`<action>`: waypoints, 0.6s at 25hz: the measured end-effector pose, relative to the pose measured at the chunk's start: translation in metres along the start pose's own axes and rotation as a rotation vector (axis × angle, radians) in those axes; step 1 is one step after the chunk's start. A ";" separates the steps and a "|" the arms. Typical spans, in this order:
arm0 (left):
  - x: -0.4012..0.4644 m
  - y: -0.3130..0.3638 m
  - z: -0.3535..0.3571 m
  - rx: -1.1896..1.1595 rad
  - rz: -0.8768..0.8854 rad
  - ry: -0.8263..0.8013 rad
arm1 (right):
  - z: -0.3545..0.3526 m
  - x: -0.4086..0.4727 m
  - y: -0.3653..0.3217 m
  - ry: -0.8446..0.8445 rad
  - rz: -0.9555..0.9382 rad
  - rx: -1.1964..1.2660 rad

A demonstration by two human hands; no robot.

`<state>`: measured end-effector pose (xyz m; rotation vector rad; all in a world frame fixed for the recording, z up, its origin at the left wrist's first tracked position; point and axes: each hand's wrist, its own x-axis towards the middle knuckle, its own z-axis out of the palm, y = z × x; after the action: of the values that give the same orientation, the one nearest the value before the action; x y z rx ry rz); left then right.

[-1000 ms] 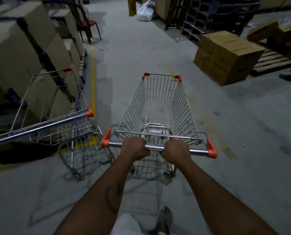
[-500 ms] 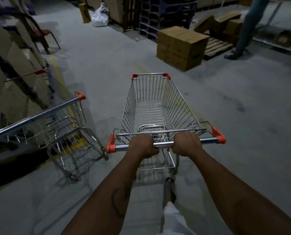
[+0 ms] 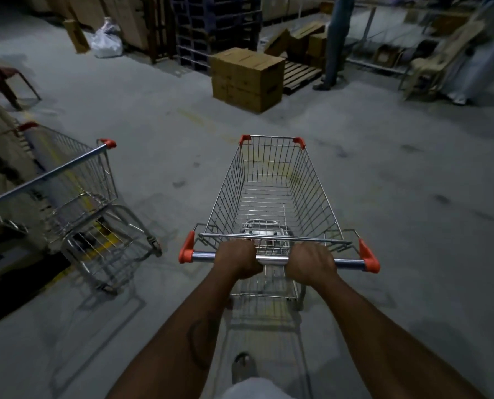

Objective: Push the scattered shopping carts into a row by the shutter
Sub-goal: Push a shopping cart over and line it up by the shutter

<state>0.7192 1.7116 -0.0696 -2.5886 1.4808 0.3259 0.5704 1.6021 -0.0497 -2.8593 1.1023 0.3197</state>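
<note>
since the earlier frame the view swings right; the second cart (image 3: 67, 197) slides further left, cardboard boxes (image 3: 247, 79) come nearer centre.
left hand (image 3: 237, 259) and right hand (image 3: 312, 262) have fingers curled tight round the handle bar (image 3: 273, 258) of the empty cart (image 3: 271, 203), mid-floor. steer with even push, clear of the boxes and the standing person (image 3: 333, 44). concrete floor (image 3: 412, 182) bare, dim; shutter not seen.

One view only, from the person's head, wide-angle, looking forward and steeply down along both forearms. The cart handle (image 3: 277, 259) sits close, just below frame centre; a shoe (image 3: 243, 367) shows at the bottom edge. The floor (image 3: 412, 174) runs to boxes (image 3: 247, 79) at upper centre. Edges bend outward.
</note>
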 end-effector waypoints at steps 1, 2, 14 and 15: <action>-0.017 0.018 0.003 0.008 0.028 0.015 | 0.005 -0.024 0.010 -0.006 0.006 0.005; -0.034 0.034 0.007 0.017 0.048 0.015 | 0.011 -0.046 0.020 -0.016 0.018 0.009; -0.216 0.167 0.048 0.114 0.298 0.000 | 0.061 -0.302 0.073 -0.078 0.302 0.118; -0.228 0.170 0.048 0.130 0.338 -0.002 | 0.064 -0.320 0.069 -0.077 0.335 0.123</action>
<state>0.4551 1.8267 -0.0605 -2.2345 1.8718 0.2582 0.2815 1.7698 -0.0426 -2.5285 1.5265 0.3608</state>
